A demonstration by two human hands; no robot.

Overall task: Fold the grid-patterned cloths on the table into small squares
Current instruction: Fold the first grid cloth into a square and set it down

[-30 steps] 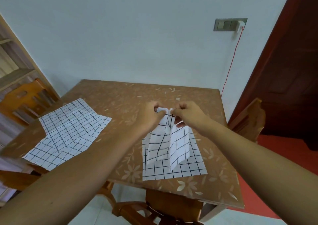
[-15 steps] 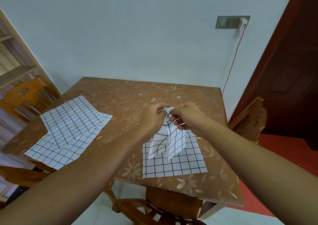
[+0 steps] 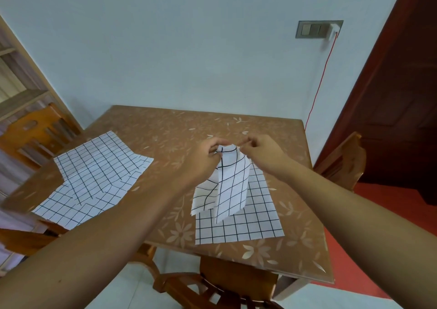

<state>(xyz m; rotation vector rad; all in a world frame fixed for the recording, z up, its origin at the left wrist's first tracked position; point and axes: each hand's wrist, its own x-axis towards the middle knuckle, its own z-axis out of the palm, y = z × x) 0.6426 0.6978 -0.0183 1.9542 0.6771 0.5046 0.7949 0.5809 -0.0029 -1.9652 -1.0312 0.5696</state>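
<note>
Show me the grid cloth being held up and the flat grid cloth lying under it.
held-up white grid-patterned cloth (image 3: 233, 186): head view, hanging front panel.
flat white grid-patterned cloth (image 3: 255, 226): head view, near right part.

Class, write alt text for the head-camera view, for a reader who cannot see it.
The left hand and right hand pinch the top of a grid-patterned hanging cloth above a flat cloth on the brown floral table. More spread cloths lie at the table's left edge.
</note>
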